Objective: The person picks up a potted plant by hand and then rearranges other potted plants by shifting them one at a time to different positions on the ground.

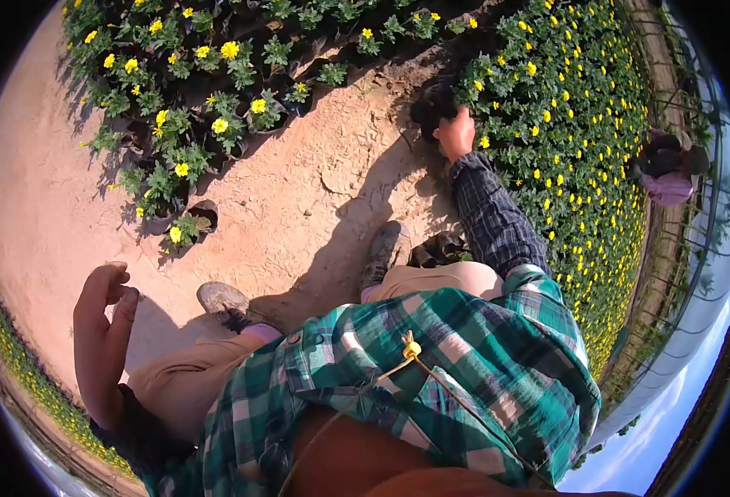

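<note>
My left hand (104, 331) hangs over the bare ground at the lower left, fingers curled loosely and apart, with nothing in it. My right hand (456, 134) reaches out to the edge of the dense flower bed, its fingers closed at a black plant bag (434, 108). Leaves and shadow hide the fingertips there, so what they grip is hard to make out. Yellow-flowered potted plants (220, 124) in black bags stand at the upper left. One bagged plant (184, 229) is at the near end of that group.
The dense bed of yellow flowers (572, 166) runs along the right side. My shoes (388, 248) stand on the dirt ground (332, 174). Some dark bags (444, 248) lie by my right leg. Another person (670, 170) is at the far right, beside a greenhouse frame.
</note>
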The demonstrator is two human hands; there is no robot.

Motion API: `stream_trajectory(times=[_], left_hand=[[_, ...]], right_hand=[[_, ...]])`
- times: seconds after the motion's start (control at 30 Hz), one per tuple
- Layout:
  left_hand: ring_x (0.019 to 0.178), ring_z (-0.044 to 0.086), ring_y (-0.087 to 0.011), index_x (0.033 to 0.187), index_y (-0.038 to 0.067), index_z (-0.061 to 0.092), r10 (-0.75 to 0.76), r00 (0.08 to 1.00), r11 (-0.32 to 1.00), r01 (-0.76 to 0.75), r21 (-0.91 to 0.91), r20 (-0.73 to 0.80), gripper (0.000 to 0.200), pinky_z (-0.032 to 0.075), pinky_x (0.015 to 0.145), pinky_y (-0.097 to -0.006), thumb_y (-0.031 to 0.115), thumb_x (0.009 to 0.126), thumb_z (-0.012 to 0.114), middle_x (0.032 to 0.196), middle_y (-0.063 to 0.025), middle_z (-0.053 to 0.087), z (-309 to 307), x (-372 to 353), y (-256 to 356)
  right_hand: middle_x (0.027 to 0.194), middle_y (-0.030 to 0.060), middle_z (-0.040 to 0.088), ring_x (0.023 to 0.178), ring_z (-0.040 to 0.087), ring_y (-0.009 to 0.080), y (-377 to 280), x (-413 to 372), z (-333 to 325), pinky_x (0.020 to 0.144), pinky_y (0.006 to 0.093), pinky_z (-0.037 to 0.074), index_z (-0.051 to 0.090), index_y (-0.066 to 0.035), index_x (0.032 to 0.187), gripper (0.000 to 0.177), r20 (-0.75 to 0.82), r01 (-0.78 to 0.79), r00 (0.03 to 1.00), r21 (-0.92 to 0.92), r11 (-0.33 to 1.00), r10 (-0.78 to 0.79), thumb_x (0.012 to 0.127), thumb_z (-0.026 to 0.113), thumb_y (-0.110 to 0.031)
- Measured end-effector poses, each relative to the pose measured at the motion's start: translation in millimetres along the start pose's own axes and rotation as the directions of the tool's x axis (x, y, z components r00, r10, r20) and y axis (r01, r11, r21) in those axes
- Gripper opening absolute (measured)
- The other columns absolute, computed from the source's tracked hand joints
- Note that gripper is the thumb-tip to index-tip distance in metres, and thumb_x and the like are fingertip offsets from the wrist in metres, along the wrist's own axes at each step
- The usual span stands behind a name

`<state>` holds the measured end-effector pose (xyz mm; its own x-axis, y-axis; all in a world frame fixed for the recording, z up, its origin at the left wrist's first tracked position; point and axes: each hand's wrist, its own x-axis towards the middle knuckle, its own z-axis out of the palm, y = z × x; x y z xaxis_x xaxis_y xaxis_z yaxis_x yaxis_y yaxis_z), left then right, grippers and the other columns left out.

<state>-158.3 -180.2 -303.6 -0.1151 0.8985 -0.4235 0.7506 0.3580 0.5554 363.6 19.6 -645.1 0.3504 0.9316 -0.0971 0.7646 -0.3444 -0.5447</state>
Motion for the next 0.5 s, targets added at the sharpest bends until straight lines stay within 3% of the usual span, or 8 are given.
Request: stream_trajectory(times=[0.07, 0.13, 0.17, 0.2, 0.27, 0.37, 0.47, 0.5], left_hand=[[0.092, 0.058, -0.017, 0.116, -0.001, 0.055, 0.04, 0.999, 0.998, -0.041, 0.043, 0.015, 0.029, 0.047, 0.083, -0.0304, 0.007, 0.088, 0.058, 0.106, -0.0096, 0.06, 2, 3, -5], [0.093, 0.059, -0.0176, 0.115, -0.001, 0.055, 0.032, 0.999, 0.997, -0.032, 0.07, -0.003, 0.029, 0.047, 0.083, -0.0303, 0.008, 0.088, 0.059, 0.107, -0.0107, 0.061, -1, 4, -4], [0.094, 0.06, -0.018, 0.115, -0.001, 0.055, 0.027, 1.0, 0.996, -0.027, 0.089, -0.003, 0.029, 0.048, 0.083, -0.0302, 0.008, 0.088, 0.06, 0.107, -0.0113, 0.061, -1, 4, 2], [0.093, 0.06, -0.0183, 0.115, -0.001, 0.055, 0.034, 0.999, 0.996, -0.032, 0.088, -0.021, 0.03, 0.048, 0.083, -0.0305, 0.009, 0.088, 0.061, 0.106, -0.0114, 0.061, 1, 2, 1], [0.092, 0.06, -0.0186, 0.115, -0.001, 0.055, 0.017, 0.998, 0.995, -0.011, 0.097, -0.053, 0.031, 0.048, 0.083, -0.0309, 0.011, 0.087, 0.062, 0.105, -0.0116, 0.061, 0, 0, 4], [0.089, 0.059, -0.0187, 0.114, -0.001, 0.055, 0.01, 1.0, 0.995, -0.01, 0.094, 0.006, 0.033, 0.048, 0.081, -0.0318, 0.015, 0.087, 0.063, 0.103, -0.0113, 0.061, 0, 0, 9], [0.086, 0.059, -0.0193, 0.113, -0.001, 0.056, 0.003, 0.999, 0.992, -0.008, 0.124, 0.042, 0.034, 0.047, 0.078, -0.0317, 0.02, 0.087, 0.063, 0.101, -0.0113, 0.06, 0, -1, 5], [0.086, 0.059, -0.0193, 0.113, -0.001, 0.056, 0.004, 0.999, 0.992, -0.009, 0.129, 0.035, 0.034, 0.047, 0.078, -0.0317, 0.02, 0.087, 0.063, 0.101, -0.0113, 0.06, 0, -1, 5]], right_hand=[[0.077, 0.0176, 0.062, 0.058, 0.065, 0.0231, 35, 21, 23, 0.05, 0.0361, 0.051, 0.052, 0.004, 0.109, 0.032, -0.059, 0.163, 0.983, -0.15, 0.975, -0.173, 0.081, 0.062, -0.009], [0.072, 0.018, 0.063, 0.062, 0.065, 0.0278, 12, 26, 12, 0.055, 0.0398, 0.051, 0.054, 0.003, 0.095, 0.021, 0.014, 0.169, 0.985, -0.165, 0.972, -0.169, 0.082, 0.063, -0.011], [0.077, 0.0206, 0.064, 0.072, 0.065, 0.0345, 6, 27, 11, 0.065, 0.0436, 0.051, 0.056, 0.004, 0.093, 0.023, -0.039, 0.272, 0.953, -0.327, 0.905, -0.3, 0.081, 0.064, -0.014], [0.095, 0.0258, 0.061, 0.095, 0.058, 0.0419, -7, 30, 4, 0.081, 0.0467, 0.047, 0.056, 0.004, 0.098, 0.025, 0.124, 0.182, 0.981, -0.32, 0.93, -0.149, 0.081, 0.063, -0.013], [0.093, 0.0251, 0.062, 0.095, 0.057, 0.0412, -11, 22, 0, 0.083, 0.0464, 0.046, 0.056, 0.004, 0.099, 0.024, 0.095, 0.283, 0.959, -0.408, 0.868, -0.267, 0.08, 0.061, -0.011], [0.103, 0.0327, 0.054, 0.095, 0.057, 0.0445, -14, 15, -2, 0.083, 0.0466, 0.047, 0.051, 0.002, 0.11, 0.036, 0.015, 0.12, 0.992, -0.335, 0.934, -0.122, 0.078, 0.056, -0.014], [0.088, 0.0212, 0.065, 0.081, 0.067, 0.0318, -13, 16, -8, 0.073, 0.0403, 0.052, 0.053, 0.001, 0.11, 0.036, 0.112, -0.009, 0.993, -0.252, 0.968, 0.038, 0.079, 0.059, -0.015], [0.088, 0.0212, 0.065, 0.081, 0.067, 0.0318, -10, 18, -8, 0.073, 0.0403, 0.052, 0.053, 0.001, 0.11, 0.036, 0.11, -0.007, 0.993, -0.244, 0.97, 0.034, 0.079, 0.059, -0.015]])
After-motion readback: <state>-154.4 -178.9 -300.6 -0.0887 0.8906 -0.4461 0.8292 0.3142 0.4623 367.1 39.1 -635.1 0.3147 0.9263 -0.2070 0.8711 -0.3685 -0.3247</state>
